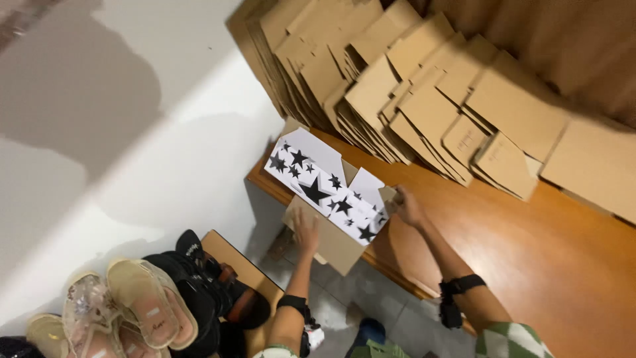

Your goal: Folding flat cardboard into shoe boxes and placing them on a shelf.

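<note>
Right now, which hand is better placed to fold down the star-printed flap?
Probably right: the right hand already touches the star-printed flap at its end. The left hand lies on the box's brown side, below it.

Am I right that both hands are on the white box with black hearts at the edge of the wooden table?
Not quite: the head view shows black stars, not hearts, on the white box. The rest holds: the left hand and right hand both touch it at the edge of the wooden table.

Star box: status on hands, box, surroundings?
Left hand flat on box side. Right hand gripping far end. Star box at table edge, partly folded. Flat cardboard stack just behind, apart.
</note>
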